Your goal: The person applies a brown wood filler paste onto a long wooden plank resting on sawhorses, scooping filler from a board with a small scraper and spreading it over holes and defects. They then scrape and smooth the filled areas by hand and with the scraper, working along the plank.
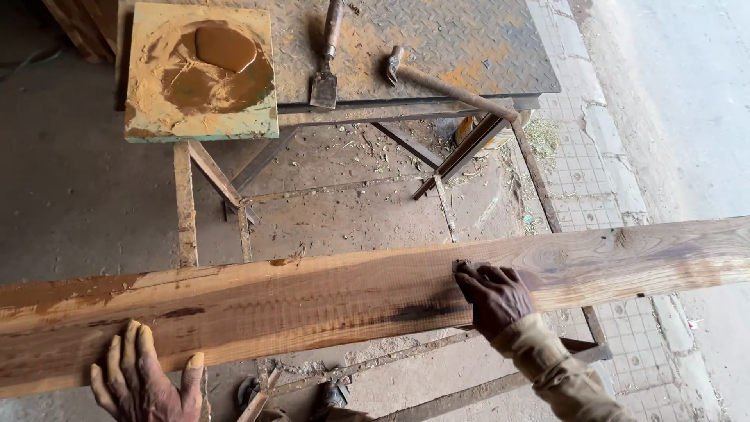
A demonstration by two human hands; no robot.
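Lying across the whole width of the view, a long wooden plank [328, 301] is seen resting on a rusty metal frame [547, 211], its left end lower in the picture than its right and its face streaked with dark and orange stains. The left hand [144, 379] is laid flat on the plank's near edge towards the left end, fingers spread wide and stained with orange paste; nothing is gripped. The right hand [492, 295] is pressed onto the plank's face right of the middle, fingers bent and close together over the wood; whether something small is held beneath them cannot be told. A tan sleeve [558, 371] is seen on the right arm. Beyond the plank, a metal table [461, 39] with a patterned steel top is seen, and on it a scraper [326, 59] and a hammer [437, 78] lie near each other. At the table's left corner a square block [201, 72] smeared with orange-brown paste is set. A concrete floor [70, 195] lies beneath.
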